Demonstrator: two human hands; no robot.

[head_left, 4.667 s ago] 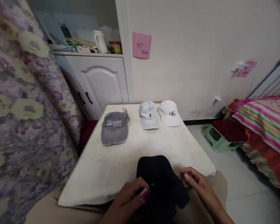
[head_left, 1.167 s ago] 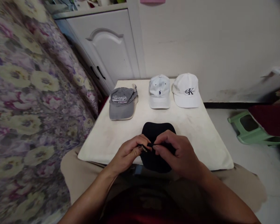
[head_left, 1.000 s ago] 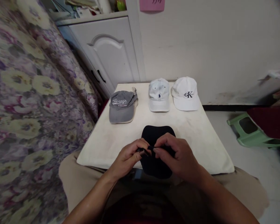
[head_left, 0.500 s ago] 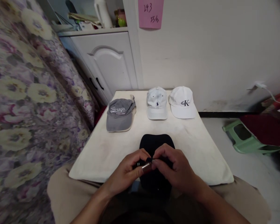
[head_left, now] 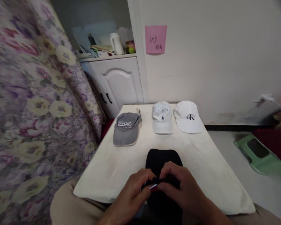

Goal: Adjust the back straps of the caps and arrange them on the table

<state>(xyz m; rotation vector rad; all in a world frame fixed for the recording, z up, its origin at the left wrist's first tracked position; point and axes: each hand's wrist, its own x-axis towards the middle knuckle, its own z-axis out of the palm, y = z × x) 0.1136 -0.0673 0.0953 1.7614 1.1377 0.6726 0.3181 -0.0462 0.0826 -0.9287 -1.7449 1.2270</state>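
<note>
A black cap (head_left: 164, 157) lies at the near side of the table, partly covered by my hands. My left hand (head_left: 134, 192) pinches a narrow dark strap on the cap between thumb and fingers. Beside the left thumb shows a small shiny metal piece (head_left: 153, 187) with a reddish area; it looks like a buckle, but I cannot tell for sure. My right hand (head_left: 184, 187) pinches the same strap area from the other side, with both sets of fingertips almost touching. The strap's far end is hidden by the fingers.
Farther back on the cream-covered table (head_left: 103, 168) sit a grey cap (head_left: 126, 128), a pale blue cap (head_left: 162, 117) and a white cap (head_left: 188, 117). A flowered curtain (head_left: 37, 125) hangs at left. A green stool (head_left: 259, 153) stands on the floor at right.
The view has tilted upward, so the table and caps sit lower in the picture. Both hands keep pinching the strap, and the metal piece has turned slightly.
</note>
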